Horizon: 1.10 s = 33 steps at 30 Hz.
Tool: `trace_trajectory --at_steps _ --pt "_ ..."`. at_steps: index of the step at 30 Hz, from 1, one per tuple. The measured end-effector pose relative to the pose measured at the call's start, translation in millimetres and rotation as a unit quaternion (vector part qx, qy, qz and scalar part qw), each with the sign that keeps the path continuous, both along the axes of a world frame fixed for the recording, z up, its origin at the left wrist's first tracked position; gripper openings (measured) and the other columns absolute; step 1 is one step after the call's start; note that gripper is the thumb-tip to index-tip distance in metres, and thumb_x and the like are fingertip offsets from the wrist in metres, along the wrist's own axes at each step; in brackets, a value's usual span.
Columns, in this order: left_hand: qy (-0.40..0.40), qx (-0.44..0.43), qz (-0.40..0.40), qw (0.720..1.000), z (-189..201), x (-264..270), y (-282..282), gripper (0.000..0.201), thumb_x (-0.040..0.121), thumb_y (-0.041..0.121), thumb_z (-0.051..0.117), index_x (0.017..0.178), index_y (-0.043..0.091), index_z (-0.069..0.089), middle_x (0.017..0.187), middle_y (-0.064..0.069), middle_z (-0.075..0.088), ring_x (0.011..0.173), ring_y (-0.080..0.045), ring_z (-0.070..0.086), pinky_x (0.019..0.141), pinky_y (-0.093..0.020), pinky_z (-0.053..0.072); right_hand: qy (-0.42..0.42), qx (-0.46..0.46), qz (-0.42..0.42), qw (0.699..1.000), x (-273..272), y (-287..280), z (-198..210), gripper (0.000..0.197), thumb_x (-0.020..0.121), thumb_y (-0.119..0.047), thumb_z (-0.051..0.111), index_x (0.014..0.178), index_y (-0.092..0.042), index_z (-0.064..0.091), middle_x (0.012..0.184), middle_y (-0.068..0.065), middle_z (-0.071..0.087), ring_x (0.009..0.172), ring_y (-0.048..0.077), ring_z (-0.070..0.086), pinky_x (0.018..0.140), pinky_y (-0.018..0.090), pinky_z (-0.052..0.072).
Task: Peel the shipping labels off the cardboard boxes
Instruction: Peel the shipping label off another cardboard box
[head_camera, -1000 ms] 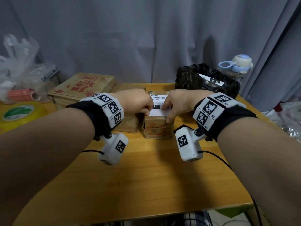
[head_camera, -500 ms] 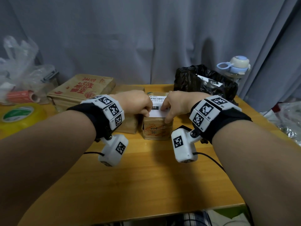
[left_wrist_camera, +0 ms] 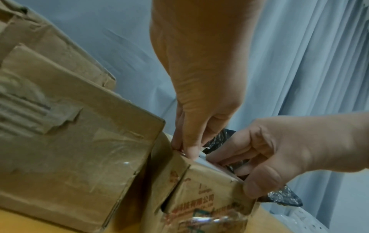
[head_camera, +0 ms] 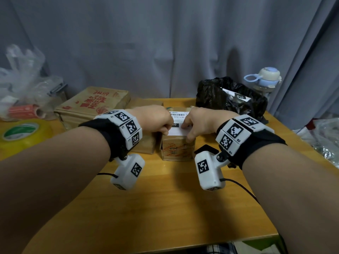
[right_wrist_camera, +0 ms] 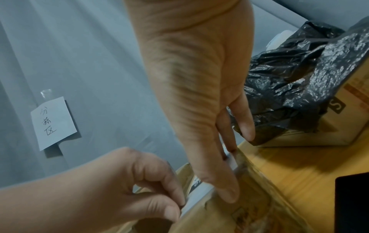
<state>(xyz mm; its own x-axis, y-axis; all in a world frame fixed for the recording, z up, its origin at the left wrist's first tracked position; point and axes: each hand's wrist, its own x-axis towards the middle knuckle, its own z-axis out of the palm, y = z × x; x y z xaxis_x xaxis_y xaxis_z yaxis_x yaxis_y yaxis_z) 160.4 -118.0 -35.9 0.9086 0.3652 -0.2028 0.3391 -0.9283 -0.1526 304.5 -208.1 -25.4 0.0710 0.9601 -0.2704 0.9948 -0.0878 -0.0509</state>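
Very little has shifted over the last second: both hands have stayed on the same small cardboard box [head_camera: 177,146] in the middle of the wooden table [head_camera: 165,208], and the white shipping label [head_camera: 178,123] lies as flat on its top as it did before, so the peel looks to me as though it hasn't properly started and the person is still working to get an edge up. The left hand [head_camera: 156,121] is curled into a near fist, its thumb and forefinger pinched together at the label's near left corner (whether they actually have paper between them I can't tell, it is too small and blurred in the wrist views). The right hand [head_camera: 197,122] is not clenched on anything; its fingers reach down straight onto the right side of the label and the box's top edge, thumb against the front face, seemingly steadying the box. So the label sits right between the two hands, directly under the fingertips, stuck to the box top. Another box [head_camera: 146,143] stands touching it on the left, and the black plastic bag [head_camera: 231,99] behind holds a loose label already
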Motion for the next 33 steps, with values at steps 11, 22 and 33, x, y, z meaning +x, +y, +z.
trace_trajectory --at_steps 11,22,33 --pt "0.009 0.033 0.002 0.999 -5.2 -4.0 -4.4 0.012 0.092 0.027 0.052 0.083 0.019 0.055 0.1 -0.004 0.063 0.091 -0.024 0.059 0.082 -0.04 0.049 0.002 0.004 -0.002 1.0 -1.4 -0.8 -0.1 0.06 0.074 -0.037 0.075 0.13 -0.024 0.057 0.109 -0.005 0.055 0.096 0.013 0.049 0.081 0.025 0.042" --pt "-0.093 0.011 0.046 0.995 -29.0 -16.2 -2.2 0.018 0.095 0.02 0.046 0.091 0.009 0.06 0.088 -0.007 0.063 0.078 -0.024 0.059 0.074 -0.039 0.049 0.012 0.004 -0.005 1.0 -1.2 -6.9 -0.1 0.06 0.076 -0.037 0.074 0.132 -0.024 0.056 0.117 -0.004 0.055 0.1 0.014 0.048 0.086 0.025 0.042" --pt "-0.035 0.058 -0.048 0.997 -7.5 -17.8 -7.6 0.022 0.095 0.027 0.048 0.106 0.021 0.066 0.112 0.004 0.063 0.101 -0.017 0.058 0.078 -0.03 0.044 0.013 0.007 -0.008 1.0 -2.3 -9.2 1.7 0.061 0.077 -0.035 0.074 0.133 -0.023 0.054 0.121 -0.001 0.051 0.098 0.012 0.044 0.085 0.024 0.04"
